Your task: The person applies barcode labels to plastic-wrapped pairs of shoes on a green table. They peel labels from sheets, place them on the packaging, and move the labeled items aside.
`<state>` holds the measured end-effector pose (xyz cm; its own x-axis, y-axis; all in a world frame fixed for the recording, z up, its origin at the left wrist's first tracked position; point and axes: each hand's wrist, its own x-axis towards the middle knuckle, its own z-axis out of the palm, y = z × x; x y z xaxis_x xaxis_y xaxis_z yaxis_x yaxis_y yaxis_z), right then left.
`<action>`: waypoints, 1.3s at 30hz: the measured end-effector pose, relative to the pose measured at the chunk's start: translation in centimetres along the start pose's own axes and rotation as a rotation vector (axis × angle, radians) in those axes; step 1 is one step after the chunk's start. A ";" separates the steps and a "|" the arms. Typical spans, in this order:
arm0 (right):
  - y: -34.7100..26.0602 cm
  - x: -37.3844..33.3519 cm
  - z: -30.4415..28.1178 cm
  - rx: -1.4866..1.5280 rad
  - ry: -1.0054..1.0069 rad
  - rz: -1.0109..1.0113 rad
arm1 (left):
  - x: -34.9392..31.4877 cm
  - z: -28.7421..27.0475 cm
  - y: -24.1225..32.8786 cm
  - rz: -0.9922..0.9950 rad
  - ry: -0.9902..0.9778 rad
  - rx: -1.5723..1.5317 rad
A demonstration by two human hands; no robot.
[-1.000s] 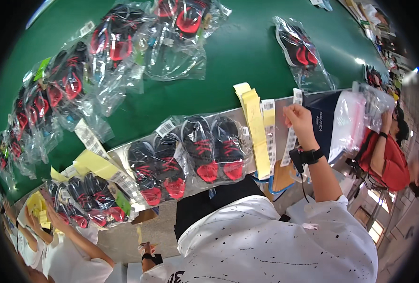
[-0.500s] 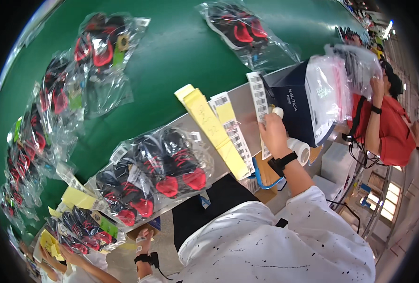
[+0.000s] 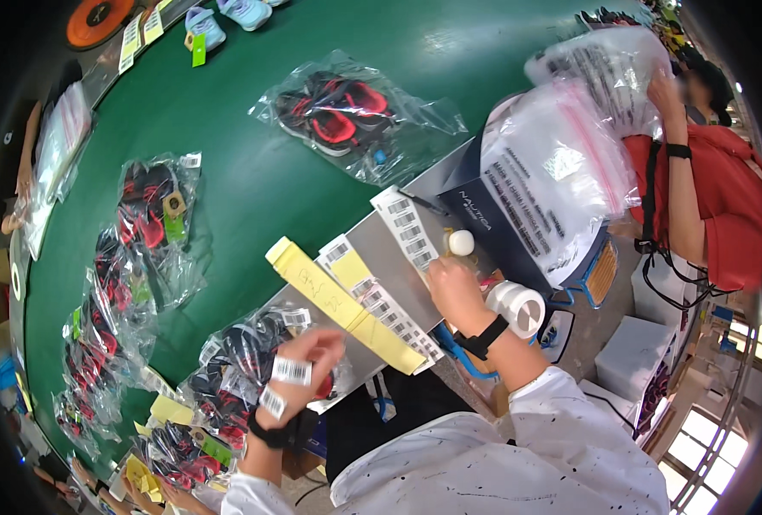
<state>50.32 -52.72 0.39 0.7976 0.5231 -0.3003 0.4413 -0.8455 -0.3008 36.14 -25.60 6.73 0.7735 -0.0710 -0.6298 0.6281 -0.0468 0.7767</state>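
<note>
A barcode strip (image 3: 405,230) extends ahead of the right grip (image 3: 456,296), which touches its near end; bagged shoes (image 3: 248,348) lie left of the curled left grip (image 3: 311,354). I cannot tell whether either pinches.

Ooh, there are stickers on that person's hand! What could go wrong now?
The two barcode stickers on the left hand and wrist might crease, or catch on the bagged shoes close by.

The right hand is at the lower part of the barcode sheet, so a careless tug could perhaps bend or tear it.

The white roll sits close beside that hand and might get bumped.
</note>
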 end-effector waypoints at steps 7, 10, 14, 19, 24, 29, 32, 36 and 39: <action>0.6 0.1 1.9 0.190 -0.002 0.018 | 11.5 6.7 1.4 0.234 0.161 0.234; 0.4 0.2 0.7 0.290 0.022 0.054 | 14.7 8.8 0.2 0.255 0.198 0.180; 1.5 0.2 0.6 0.382 -0.001 0.107 | 16.1 10.4 0.4 0.220 0.214 0.177; 0.1 -0.4 -2.6 0.314 0.173 -0.069 | 16.4 10.8 0.0 0.111 0.336 0.130; -4.2 -1.1 -6.2 0.318 0.033 -0.316 | 14.7 8.5 1.4 0.186 0.396 0.105; -7.2 7.7 -9.2 0.812 0.015 -0.316 | 7.8 2.0 4.9 0.235 0.606 -0.369; -7.6 18.5 -9.7 0.481 0.490 -0.365 | 5.4 -0.4 4.9 0.294 0.613 -0.523; -6.3 26.9 -2.0 0.304 0.311 0.013 | 2.8 -1.9 7.0 0.342 0.664 -0.571; -11.3 28.3 -0.3 0.362 0.227 -0.011 | 1.2 -4.3 4.5 0.339 0.740 -0.461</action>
<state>68.07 -28.40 -4.43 0.8818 0.4607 -0.1008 0.3095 -0.7267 -0.6133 40.23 -21.64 9.41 0.6787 0.6517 -0.3387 0.2084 0.2713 0.9397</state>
